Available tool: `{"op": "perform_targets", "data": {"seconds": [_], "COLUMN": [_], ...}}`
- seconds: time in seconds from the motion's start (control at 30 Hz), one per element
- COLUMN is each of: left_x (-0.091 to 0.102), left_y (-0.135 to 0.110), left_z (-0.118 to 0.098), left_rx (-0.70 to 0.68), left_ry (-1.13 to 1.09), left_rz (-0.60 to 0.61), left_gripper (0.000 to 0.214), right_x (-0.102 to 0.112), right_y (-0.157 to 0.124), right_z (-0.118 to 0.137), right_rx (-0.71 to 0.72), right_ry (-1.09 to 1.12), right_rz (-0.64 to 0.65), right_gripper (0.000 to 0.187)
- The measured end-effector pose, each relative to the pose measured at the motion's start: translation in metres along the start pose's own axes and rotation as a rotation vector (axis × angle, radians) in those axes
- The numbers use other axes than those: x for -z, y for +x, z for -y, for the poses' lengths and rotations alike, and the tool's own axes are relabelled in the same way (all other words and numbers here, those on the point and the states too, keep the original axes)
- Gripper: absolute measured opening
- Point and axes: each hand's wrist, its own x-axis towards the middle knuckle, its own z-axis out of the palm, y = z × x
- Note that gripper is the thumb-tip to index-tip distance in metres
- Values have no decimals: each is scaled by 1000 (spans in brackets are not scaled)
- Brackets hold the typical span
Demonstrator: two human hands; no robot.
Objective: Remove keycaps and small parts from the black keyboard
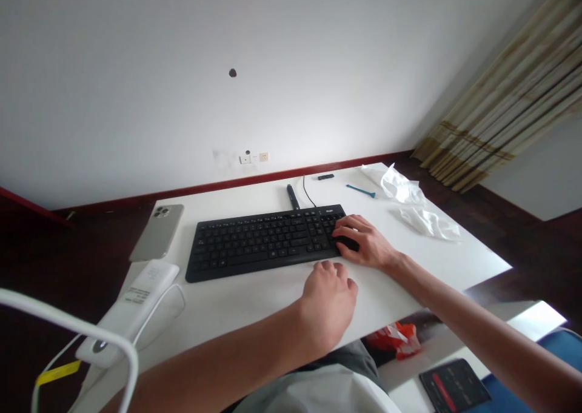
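My right hand (pixel 366 241) is cupped over a black computer mouse (pixel 346 242), which sits against the right end of a black keyboard (pixel 264 242). My left hand (pixel 328 301) rests on the white desk (pixel 254 304) just in front of the keyboard, with its fingers curled and nothing visible in them. The keyboard lies flat, and my left hand is not touching it. Most of the mouse is hidden by my fingers.
A phone in a pale case (pixel 157 232) and a white oblong device (pixel 130 313) with a white cable lie at the desk's left. Behind the keyboard are a black stick with a cable (pixel 293 196) and a blue tool (pixel 361 190). White plastic sheets (pixel 409 207) lie at the right.
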Motion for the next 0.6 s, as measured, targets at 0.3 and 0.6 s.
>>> {"op": "perform_targets", "data": {"seconds": [0.3,0.6], "left_x": [-2,-6], "left_y": [3,6], "left_z": [-1,2], "left_rx": [31,23], "left_ry": [-3,17], "left_rz": [2,-45], "left_gripper": [38,34], "right_x": [-2,-4], "right_y": [5,3], "right_z": [2,-1], "right_rx": [-22,-19], "right_ry": [-51,-54], "right_rz": [2,-6], "right_gripper": [19,18]}}
